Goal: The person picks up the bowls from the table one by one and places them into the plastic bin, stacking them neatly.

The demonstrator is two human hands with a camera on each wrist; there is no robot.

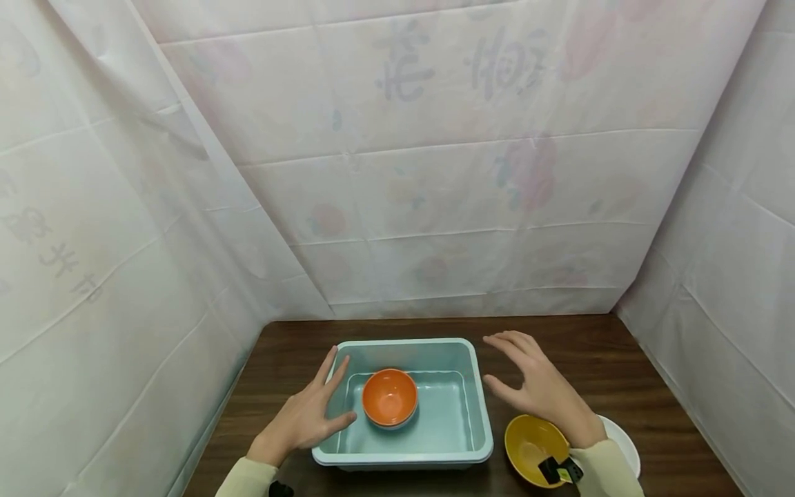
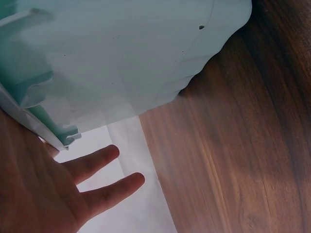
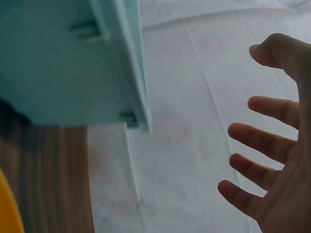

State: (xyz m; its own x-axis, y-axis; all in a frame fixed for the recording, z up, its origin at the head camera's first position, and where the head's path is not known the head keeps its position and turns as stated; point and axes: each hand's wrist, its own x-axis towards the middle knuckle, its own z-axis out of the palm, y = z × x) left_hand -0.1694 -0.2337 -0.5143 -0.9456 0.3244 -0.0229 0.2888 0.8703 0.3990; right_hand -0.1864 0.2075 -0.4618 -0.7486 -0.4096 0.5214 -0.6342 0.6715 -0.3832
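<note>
A pale blue-green plastic basin [image 1: 402, 458] stands on the wooden table. In its left part sits an orange bowl [image 1: 390, 398], with a paler rim showing just beneath it. My left hand [image 1: 304, 417] is at the basin's left rim, fingers spread and thumb reaching over the inside. The left wrist view shows two straight fingers [image 2: 114, 189] beyond the basin's outer wall [image 2: 121, 63]. To the right of the basin, apart from its side wall [image 3: 58, 73], my right hand [image 1: 534, 379] hovers with fingers spread and nothing in it.
A yellow bowl [image 1: 528, 442] stands on the table [image 1: 646, 393] right of the basin, below my right wrist. Behind that wrist a white dish [image 1: 624, 445] is partly hidden. White printed sheets [image 1: 459, 207] hang at the back and both sides.
</note>
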